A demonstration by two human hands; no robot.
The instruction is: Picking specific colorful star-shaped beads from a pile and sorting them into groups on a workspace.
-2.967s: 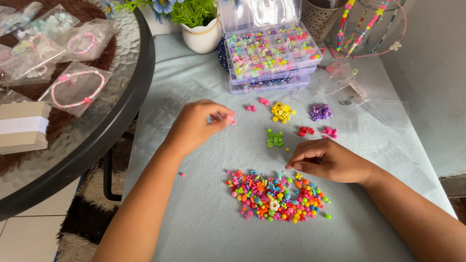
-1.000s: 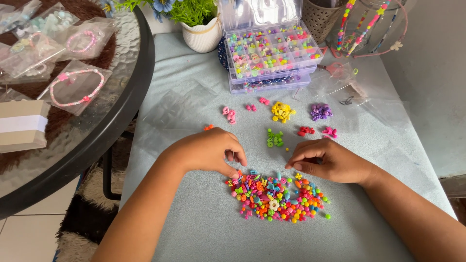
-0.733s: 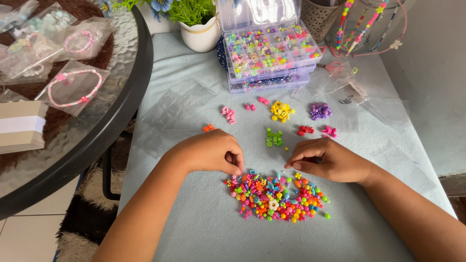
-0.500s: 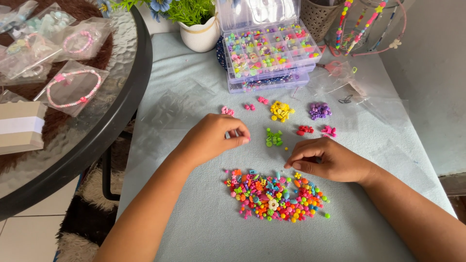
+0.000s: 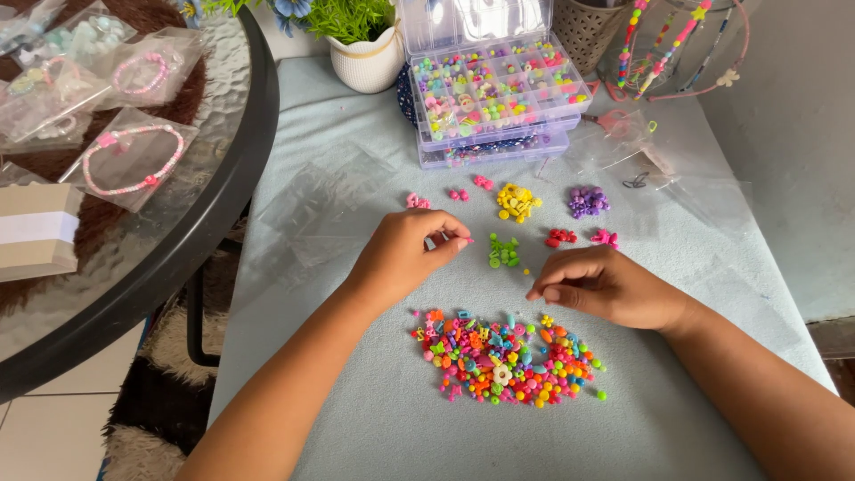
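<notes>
A heap of mixed colourful beads [image 5: 506, 356] lies on the pale blue table cover [image 5: 356, 392]. My left hand [image 5: 405, 254] hovers beyond the heap, thumb and forefinger pinched on a small pink bead [image 5: 467, 239] near a pink bead cluster [image 5: 417, 201]. My right hand [image 5: 606, 287] rests at the heap's far right edge, fingers curled and pinched; what it holds is hidden. Sorted little piles lie further back: green [image 5: 503, 252], yellow [image 5: 517, 202], purple [image 5: 588, 201], red [image 5: 560, 237], pink [image 5: 606, 238].
Clear compartment bead boxes [image 5: 494, 93] stand stacked at the back, next to a white plant pot [image 5: 367, 62]. Beaded strings [image 5: 677, 44] hang back right. A round glass table [image 5: 134, 205] at left carries bagged bracelets [image 5: 129, 160] and a small box [image 5: 36, 230].
My left hand went from the far pink cluster down to the heap, pinched a bead, and has lifted back toward the pink cluster. My right hand stayed put.
</notes>
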